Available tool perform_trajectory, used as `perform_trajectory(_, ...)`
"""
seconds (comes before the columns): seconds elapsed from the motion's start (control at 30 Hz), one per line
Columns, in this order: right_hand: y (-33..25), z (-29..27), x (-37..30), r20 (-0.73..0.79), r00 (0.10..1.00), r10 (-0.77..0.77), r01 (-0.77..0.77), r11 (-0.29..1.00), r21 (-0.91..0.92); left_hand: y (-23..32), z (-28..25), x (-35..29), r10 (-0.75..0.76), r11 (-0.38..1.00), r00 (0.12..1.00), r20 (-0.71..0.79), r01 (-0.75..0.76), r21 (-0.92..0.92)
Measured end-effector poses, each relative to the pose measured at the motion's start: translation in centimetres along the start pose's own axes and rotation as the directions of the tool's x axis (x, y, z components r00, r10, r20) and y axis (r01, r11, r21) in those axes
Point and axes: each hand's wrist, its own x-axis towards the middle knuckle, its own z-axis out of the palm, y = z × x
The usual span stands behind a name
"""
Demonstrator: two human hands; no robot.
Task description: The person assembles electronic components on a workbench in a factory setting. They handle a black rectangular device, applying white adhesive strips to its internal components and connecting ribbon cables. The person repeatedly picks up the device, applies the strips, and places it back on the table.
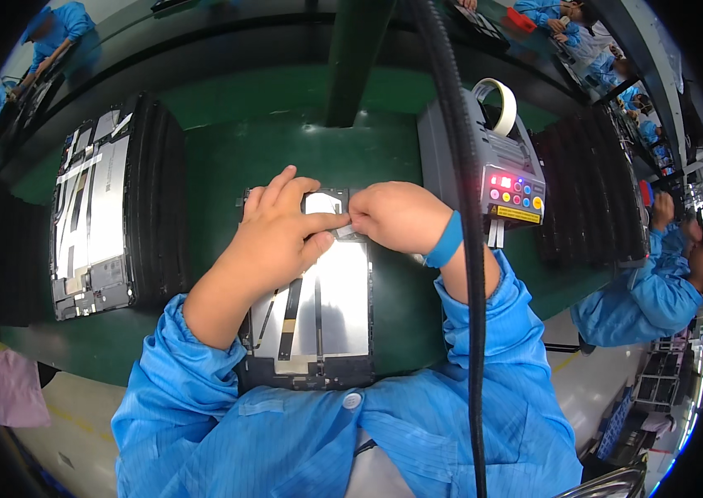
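Observation:
An opened tablet [343, 290] lies on the green bench in front of me, its silvery inside, dark flat cables and black frame facing up. My left hand [281, 222] rests on its upper left part with fingers spread. The index finger reaches right to a small whitish strip of tape [346, 233] near the tablet's top. My right hand [397, 217], with a blue band [448, 241] at the wrist, pinches at that strip from the right. Its fingertips partly hide the strip.
To the right stands a grey tape dispenser [484, 158] with lit buttons and a roll of tape [497, 108]. On the left, another opened tablet [94, 207] tops black stacked trays [156, 199]. More black trays [592, 187] stand right. A black cable [469, 274] hangs before me. Co-workers sit around.

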Motion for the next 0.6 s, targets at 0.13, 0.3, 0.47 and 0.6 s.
perform_trajectory(0.13,0.5,0.3,0.1,-0.024,0.999,-0.028,0.028,1.0,-0.008,1.1,0.6,0.6,-0.111,0.994,0.992,-0.056,0.111,-0.009)
perform_trajectory(0.3,-0.1,0.2,0.7,0.053,0.993,0.108,-0.109,0.994,0.021,1.3,1.5,0.9,-0.15,0.987,0.983,-0.109,0.156,0.046)
perform_trajectory(0.47,-0.9,-0.6,-0.1,0.019,0.907,0.42,-0.415,0.886,0.208,1.6,1.1,1.4,-0.218,0.976,0.975,-0.041,0.218,0.01)
perform_trajectory(0.6,1.0,3.9,-1.3,-0.257,0.807,0.532,-0.37,0.794,0.482,1.9,0.8,1.1,-0.154,0.975,0.984,-0.086,0.165,0.148)
